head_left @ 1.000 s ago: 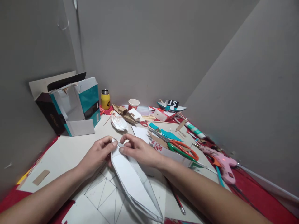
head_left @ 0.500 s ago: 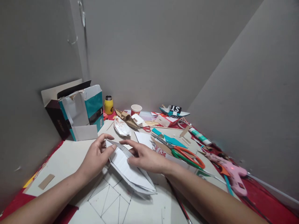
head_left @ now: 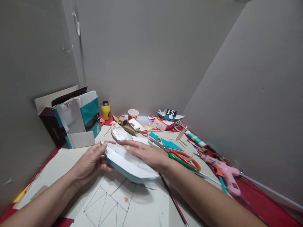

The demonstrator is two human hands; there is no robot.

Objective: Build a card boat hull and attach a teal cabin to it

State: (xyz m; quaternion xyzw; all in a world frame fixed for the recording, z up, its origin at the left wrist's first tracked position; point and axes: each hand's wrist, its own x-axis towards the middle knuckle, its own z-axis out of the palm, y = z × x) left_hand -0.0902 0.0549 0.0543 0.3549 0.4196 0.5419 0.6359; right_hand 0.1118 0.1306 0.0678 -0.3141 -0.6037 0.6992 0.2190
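A boat-shaped folded cardboard piece [head_left: 132, 165], white inside and teal outside, is held tilted just above the work surface. My left hand [head_left: 92, 162] grips its left end, the thumb over the rim and the other fingers underneath. Along the far side wall lies my right hand [head_left: 148, 154], its fingers pointing left and thumb toward the inside; part of the wall is hidden behind it. Under the cardboard piece is a pale board [head_left: 142, 209] with pencilled lines and triangles. A dark red pencil or brush [head_left: 174, 198] rests below my right forearm.
Orange-and-green-handled scissors [head_left: 184, 157] and a pink glue gun [head_left: 226, 173] lie on the right. An open teal box [head_left: 88, 115] stands at the left. Farther back are a yellow bottle [head_left: 105, 111], a paper cup [head_left: 133, 114] and a brown cardboard boat [head_left: 125, 124]. Walls close the corner.
The cardboard piece has turned so its teal outer side shows and its inside opens wider. My left fingers have moved underneath it, and my right fingers have straightened. The view has shifted slightly.
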